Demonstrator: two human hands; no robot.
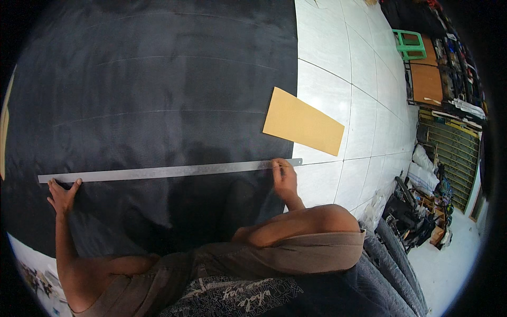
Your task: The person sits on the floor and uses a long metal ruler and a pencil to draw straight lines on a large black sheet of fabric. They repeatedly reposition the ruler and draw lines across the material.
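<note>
A long metal ruler [158, 172] lies across a wide sheet of black material [174, 84], its right end reaching past the sheet's edge onto white tiles. My left hand [63, 197] is at the ruler's left end, thumb and fingers spread against its lower edge. Near the right end, my right hand [285, 179] is closed, with its fingertips bent down at the ruler. Whatever those fingers hold, if anything, is hidden. Several thin pale lines run across the black sheet beyond the ruler. A tan, four-sided card piece [303, 121] overlaps the sheet's right edge, beyond my right hand.
White floor tiles [364, 127] extend to the right. A green plastic stool [409, 45] stands far right by a brown panel [425, 71]. Dark grey rolls [393, 253] lie at lower right, near a cluttered pile [417, 216] and a metal grille [449, 153].
</note>
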